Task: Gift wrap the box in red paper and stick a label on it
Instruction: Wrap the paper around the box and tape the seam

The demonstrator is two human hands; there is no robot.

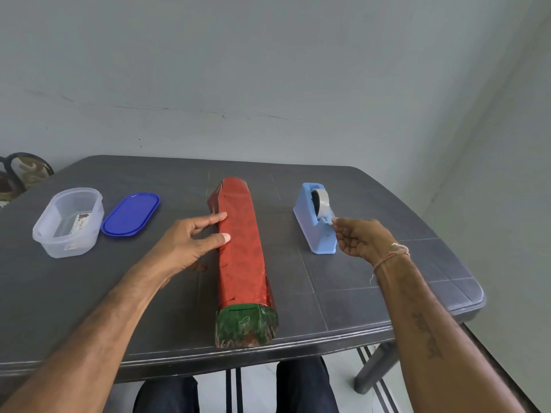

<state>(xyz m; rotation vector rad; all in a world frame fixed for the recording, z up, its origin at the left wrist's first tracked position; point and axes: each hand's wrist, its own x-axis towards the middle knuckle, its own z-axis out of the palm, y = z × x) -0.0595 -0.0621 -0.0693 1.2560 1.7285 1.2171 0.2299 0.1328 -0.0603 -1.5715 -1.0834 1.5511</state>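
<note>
Your left hand (190, 242) rests against the left side of the box (241, 251), fingers straight and apart, thumb and forefinger pressing the red paper (238, 210) flat where its edge seems to run. The box lies lengthwise in the middle of the desk (372, 281), its near end at the front edge.

Your right hand (357, 236) is well apart from the left. It pinches the free end of the tape (320, 201) at the cutter of the blue dispenser (310, 225).

The step in hand looks like drawing a strip to fix the seam. Pull the tape out low and straight toward you. Then snap it down across the cutter so it tears clean and does not curl back on itself. The dispenser may slide, so draw gently. Press firmly with the left hand, because foil paper springs open readily. Lay the strip across the seam, not along it, and rub it down from the middle outward.

The label (79, 225) waits in the clear container (68, 248), beside its blue lid (131, 214).
</note>
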